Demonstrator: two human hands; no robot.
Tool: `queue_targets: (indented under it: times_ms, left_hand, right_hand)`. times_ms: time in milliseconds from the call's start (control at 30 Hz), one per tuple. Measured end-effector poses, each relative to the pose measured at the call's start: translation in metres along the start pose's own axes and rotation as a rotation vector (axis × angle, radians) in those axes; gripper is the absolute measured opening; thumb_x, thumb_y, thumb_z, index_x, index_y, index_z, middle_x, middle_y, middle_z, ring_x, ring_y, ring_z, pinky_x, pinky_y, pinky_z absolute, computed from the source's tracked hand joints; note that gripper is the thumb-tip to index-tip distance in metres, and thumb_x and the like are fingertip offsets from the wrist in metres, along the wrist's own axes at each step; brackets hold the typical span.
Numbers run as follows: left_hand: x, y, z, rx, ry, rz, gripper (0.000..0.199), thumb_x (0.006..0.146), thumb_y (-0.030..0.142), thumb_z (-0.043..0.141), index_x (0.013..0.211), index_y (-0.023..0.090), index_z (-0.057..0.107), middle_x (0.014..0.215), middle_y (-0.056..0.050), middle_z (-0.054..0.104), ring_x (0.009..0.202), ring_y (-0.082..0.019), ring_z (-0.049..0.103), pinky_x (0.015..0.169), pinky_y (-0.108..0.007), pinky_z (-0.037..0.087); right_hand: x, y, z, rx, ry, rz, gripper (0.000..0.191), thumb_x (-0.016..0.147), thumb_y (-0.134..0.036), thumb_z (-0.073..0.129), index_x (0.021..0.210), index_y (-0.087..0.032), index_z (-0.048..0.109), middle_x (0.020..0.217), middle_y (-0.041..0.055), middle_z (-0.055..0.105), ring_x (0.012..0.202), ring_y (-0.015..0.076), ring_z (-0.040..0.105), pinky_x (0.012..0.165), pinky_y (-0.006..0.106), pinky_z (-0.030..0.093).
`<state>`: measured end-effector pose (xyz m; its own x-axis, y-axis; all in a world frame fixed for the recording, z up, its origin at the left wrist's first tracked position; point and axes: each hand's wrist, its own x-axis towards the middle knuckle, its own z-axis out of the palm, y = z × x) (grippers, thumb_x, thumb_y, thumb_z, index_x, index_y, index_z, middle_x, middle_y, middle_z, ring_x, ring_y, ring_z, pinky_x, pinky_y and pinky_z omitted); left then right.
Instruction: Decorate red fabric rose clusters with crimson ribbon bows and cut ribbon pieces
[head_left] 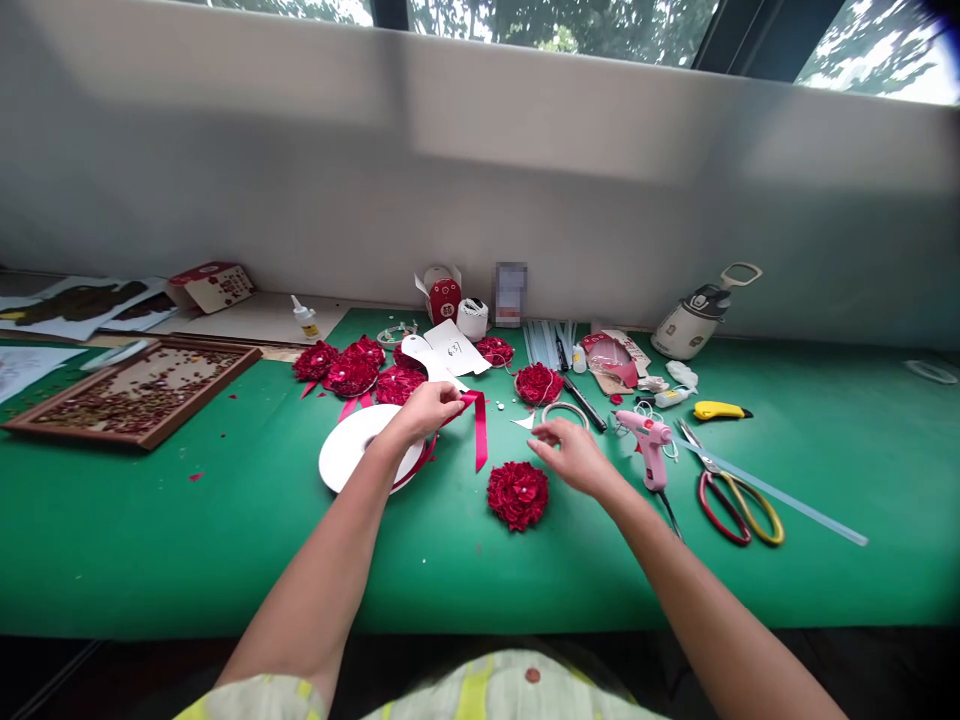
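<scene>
My left hand (429, 408) pinches a red ribbon (481, 435) above a white spool (349, 445); the ribbon's loose end hangs down to the right of the fingers. My right hand (568, 452) is apart from the ribbon, its fingers spread and holding nothing that shows. Between and below the hands lies a red fabric flower (518, 496) with a small pale centre. Just behind my right hand is a silvery ring (564, 408), partly covered by the fingers. More red flowers (352, 368) are grouped behind the spool.
Right of my right hand are a pink glue gun (648, 440), scissors (735, 500), a clear stick (802, 500) and a yellow cutter (720, 410). A wooden tray (150, 436) of small pieces lies left. Near the wall stand a glue bottle (305, 318), a red box (442, 296) and a flask (691, 322).
</scene>
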<state>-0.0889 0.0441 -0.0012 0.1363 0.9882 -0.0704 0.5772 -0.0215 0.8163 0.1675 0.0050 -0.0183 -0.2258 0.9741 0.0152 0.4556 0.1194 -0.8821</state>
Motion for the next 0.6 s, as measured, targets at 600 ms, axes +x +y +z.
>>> queue_targets:
  times_ms: [600]
  left_hand:
    - [-0.008,0.043,-0.044,-0.228,-0.287,0.275,0.028,0.078,0.042,0.06,0.084,0.015,0.064,0.076,-0.008,0.067,0.062,-0.013,0.055,0.053,-0.023,0.039]
  right_hand:
    - [0.049,-0.028,0.002,0.635,-0.434,-0.048,0.03,0.068,-0.044,0.073,0.072,-0.015,0.066,0.061,0.0005,0.062,0.055,0.0119,0.055,0.059,0.028,0.046]
